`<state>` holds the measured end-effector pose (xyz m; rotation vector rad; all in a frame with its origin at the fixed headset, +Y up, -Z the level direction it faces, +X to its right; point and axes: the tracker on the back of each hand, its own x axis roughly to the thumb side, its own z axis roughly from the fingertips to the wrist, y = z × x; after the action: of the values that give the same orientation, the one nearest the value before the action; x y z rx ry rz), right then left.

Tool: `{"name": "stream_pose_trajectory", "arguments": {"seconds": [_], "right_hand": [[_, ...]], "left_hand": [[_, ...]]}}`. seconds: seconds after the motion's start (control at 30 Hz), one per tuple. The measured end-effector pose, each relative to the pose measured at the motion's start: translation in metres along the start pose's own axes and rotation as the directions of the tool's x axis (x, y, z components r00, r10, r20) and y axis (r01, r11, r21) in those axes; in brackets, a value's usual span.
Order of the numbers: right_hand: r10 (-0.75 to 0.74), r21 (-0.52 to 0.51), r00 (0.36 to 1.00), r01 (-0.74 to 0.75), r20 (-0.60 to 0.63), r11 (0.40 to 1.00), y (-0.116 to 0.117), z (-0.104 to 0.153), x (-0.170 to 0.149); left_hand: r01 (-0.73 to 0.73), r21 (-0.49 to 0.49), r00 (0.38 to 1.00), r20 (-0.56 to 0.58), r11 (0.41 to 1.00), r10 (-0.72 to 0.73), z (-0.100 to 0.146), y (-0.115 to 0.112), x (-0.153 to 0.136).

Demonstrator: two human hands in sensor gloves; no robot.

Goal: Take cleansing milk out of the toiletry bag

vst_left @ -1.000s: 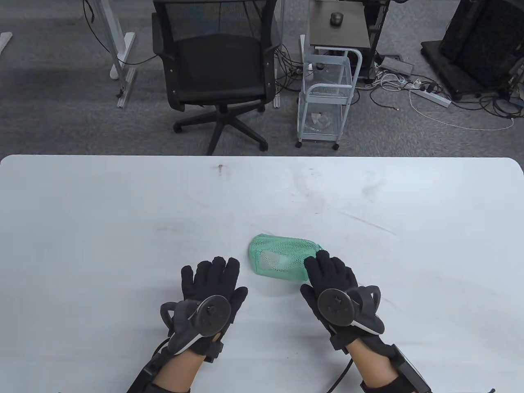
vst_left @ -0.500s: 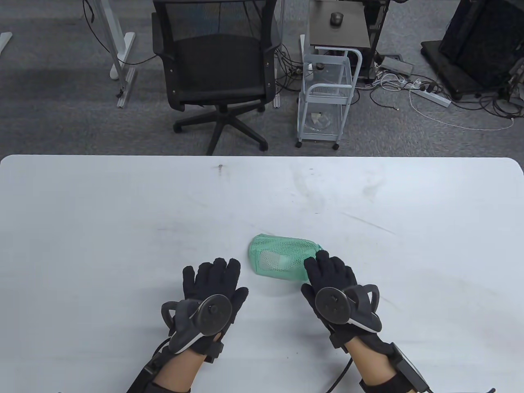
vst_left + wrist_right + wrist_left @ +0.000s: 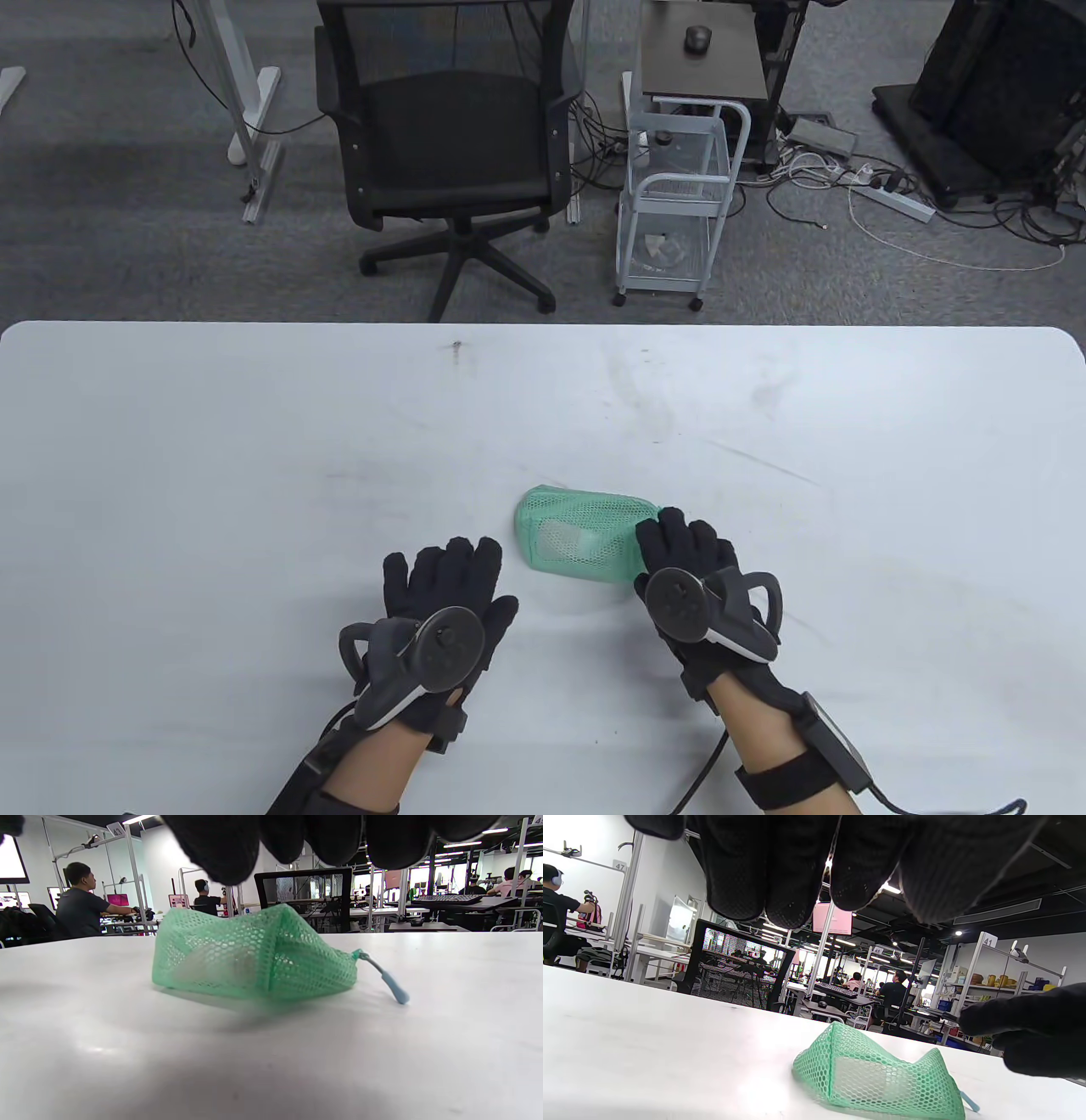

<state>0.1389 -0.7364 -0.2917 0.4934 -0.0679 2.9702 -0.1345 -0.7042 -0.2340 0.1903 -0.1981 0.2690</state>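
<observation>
Green net toiletry bag lying low in the middle of the frame on the white counter, pale cleansing milk inside. Right hand just above its right end, fingers spread, gripping nothing. Left hand lower left, flat, fingers apart.

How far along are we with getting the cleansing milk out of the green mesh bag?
Nothing is done yet: the green mesh toiletry bag lies on the white table, a pale item inside. The right hand hovers over its zipper end; the left hand is beside it. Opening and removal remain.
</observation>
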Motion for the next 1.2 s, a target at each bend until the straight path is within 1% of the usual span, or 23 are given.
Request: {"name": "stream_pose_trajectory", "arguments": {"seconds": [0.13,0.27,0.4,0.5,0.73,0.87,0.93,1.03,1.2], "right_hand": [[0.006,0.021,1.0,-0.006,0.007,1.0,0.009,-0.007,0.001],[0.068,0.071,0.997,-0.07,0.021,0.995,0.018,-0.012,0.006],[0.071,0.12,0.997,-0.074,0.033,0.99,0.023,-0.014,0.007],[0.05,0.137,0.997,-0.057,0.052,0.989,0.026,-0.014,0.007],[0.023,0.117,0.996,-0.033,0.089,0.993,0.028,-0.014,0.009],[0.044,0.083,0.994,-0.052,0.095,0.995,0.026,-0.013,0.011],[0.058,0.071,0.994,-0.065,0.091,0.995,0.026,-0.013,0.012],[0.079,0.094,0.994,-0.086,0.074,0.992,0.027,-0.013,0.013],[0.099,0.076,0.994,-0.102,0.049,0.992,0.026,-0.012,0.012]], "left_hand": [[0.003,-0.006,1.0,-0.001,1.0,-0.003,-0.001,0.0,0.001],[0.012,-0.017,1.0,-0.003,1.0,-0.012,-0.001,-0.001,0.002],[0.013,-0.024,1.0,-0.002,1.0,-0.013,-0.002,-0.002,0.003],[0.012,-0.027,1.0,0.0,1.0,-0.012,-0.002,-0.002,0.004],[0.01,-0.026,1.0,-0.002,1.0,-0.01,-0.002,-0.002,0.003],[0.01,-0.028,1.0,-0.002,1.0,-0.01,-0.003,-0.002,0.004],[0.009,-0.029,1.0,-0.002,1.0,-0.009,-0.003,-0.002,0.004],[0.009,-0.033,1.0,-0.002,0.999,-0.009,-0.003,-0.002,0.004],[0.009,-0.035,1.0,-0.004,0.999,-0.01,-0.003,-0.002,0.004]]}}
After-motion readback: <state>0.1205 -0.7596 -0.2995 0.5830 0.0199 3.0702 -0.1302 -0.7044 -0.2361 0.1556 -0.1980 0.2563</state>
